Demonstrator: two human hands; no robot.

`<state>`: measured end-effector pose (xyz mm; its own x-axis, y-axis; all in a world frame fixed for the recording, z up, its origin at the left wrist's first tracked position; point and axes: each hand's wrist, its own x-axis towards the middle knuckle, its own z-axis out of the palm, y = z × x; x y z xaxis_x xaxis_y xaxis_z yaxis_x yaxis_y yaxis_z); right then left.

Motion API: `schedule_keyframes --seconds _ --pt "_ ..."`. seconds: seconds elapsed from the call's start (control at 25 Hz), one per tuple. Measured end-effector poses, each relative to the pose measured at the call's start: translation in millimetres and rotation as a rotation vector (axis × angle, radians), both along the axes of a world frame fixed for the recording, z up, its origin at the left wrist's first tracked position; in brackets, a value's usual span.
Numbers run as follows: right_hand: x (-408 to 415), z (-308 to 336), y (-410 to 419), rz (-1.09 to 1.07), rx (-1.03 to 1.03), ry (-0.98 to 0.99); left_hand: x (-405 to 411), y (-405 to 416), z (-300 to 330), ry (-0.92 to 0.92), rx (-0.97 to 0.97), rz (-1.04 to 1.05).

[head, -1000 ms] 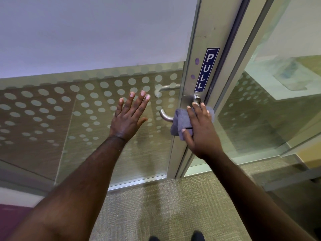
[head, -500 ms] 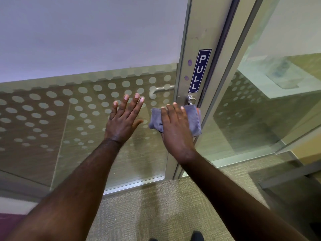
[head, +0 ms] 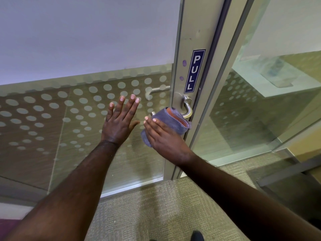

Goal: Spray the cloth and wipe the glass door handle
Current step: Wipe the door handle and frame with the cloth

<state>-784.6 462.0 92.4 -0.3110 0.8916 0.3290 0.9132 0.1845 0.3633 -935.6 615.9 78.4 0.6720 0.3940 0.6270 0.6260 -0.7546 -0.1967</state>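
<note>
A brushed-metal lever handle (head: 187, 108) sticks out of the door's metal frame (head: 189, 40), just below a blue PULL sign (head: 194, 71). My right hand (head: 165, 136) wraps a grey-purple cloth (head: 171, 121) around the handle's horizontal bar; only the bar's tip and the curved neck show. My left hand (head: 120, 120) lies flat, fingers spread, against the glass door (head: 69, 110) just left of the handle. No spray bottle is in view.
The glass door carries a band of frosted dots, and the handle on its far side shows through the glass. A fixed glass panel (head: 260, 101) stands to the right of the frame. Beige carpet (head: 156, 214) covers the floor, with my shoe tips at the bottom edge.
My right hand with the cloth slid from the handle's neck leftward along the bar, then turned so the cloth now curls around the bar. My left hand stayed pressed on the glass.
</note>
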Motion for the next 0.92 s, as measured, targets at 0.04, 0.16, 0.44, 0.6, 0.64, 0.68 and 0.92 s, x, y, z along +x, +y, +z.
schedule_keyframes --seconds 0.04,0.16,0.44,0.6,0.64,0.68,0.92 --pt "2 -6 0 0.030 -0.041 0.001 0 0 0 -0.001 0.001 0.001" --pt "11 -29 -11 0.025 -0.116 -0.017 0 0 0 -0.012 -0.012 0.004" --pt "51 -57 -70 -0.277 -0.068 0.319 1 0 -1 -0.021 -0.009 0.002" --pt "51 -37 -79 -0.491 0.162 0.869 2 0 -1 -0.005 -0.023 0.013" --pt "50 -25 -76 -0.480 0.270 0.930 2 0 0 0.001 -0.025 0.017" --pt "48 -10 -71 -0.459 0.377 0.941 2 -1 0 0.005 -0.028 0.022" --pt "48 79 -8 -0.361 0.823 1.199 2 -2 1 0.005 -0.020 0.028"
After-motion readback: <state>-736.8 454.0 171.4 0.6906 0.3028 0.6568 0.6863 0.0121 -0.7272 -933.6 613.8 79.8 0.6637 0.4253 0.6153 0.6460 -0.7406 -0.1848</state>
